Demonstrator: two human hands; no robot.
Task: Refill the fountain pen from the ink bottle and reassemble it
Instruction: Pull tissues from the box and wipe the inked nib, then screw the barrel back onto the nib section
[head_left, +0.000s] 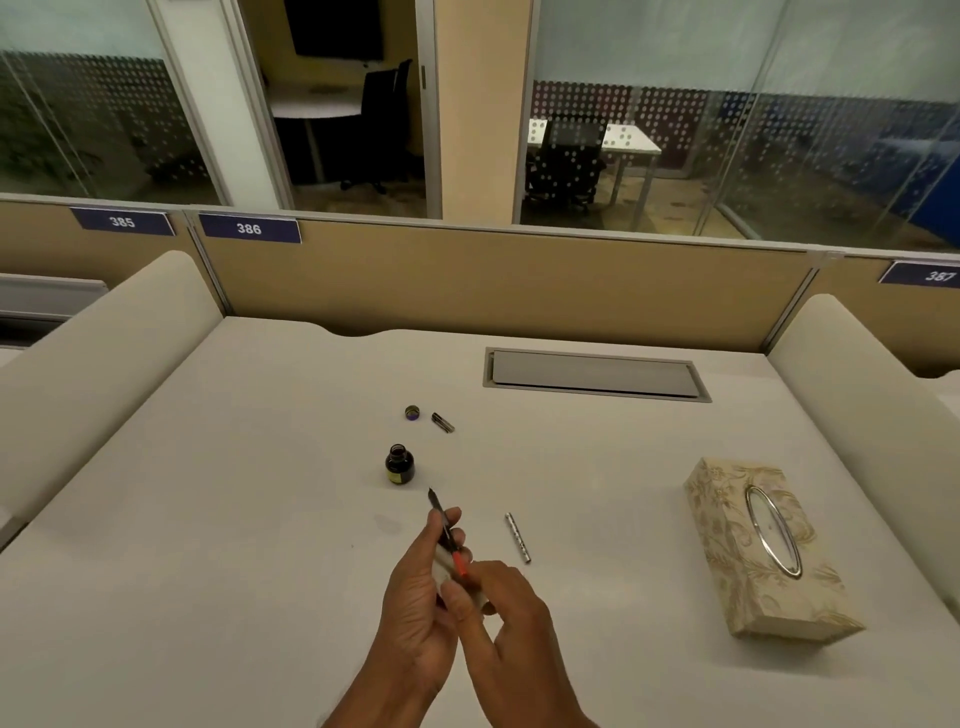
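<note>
My left hand (421, 597) grips the fountain pen's front section (441, 519), nib pointing up and away, with a white tissue tucked under it. The red converter (460, 565) sticks out of the section's back end, and my right hand (506, 623) pinches that end between thumb and finger. The open ink bottle (399, 464) stands on the desk just beyond the nib, apart from it. Its cap (412, 412) lies farther back, beside the pen cap (442, 422). The silver patterned barrel (518, 538) lies on the desk right of my hands.
A patterned tissue box (763, 551) lies at the right on the white desk (234, 519). A grey cable hatch (592, 375) is set into the desk at the back. Tan partition walls and padded side dividers border the desk.
</note>
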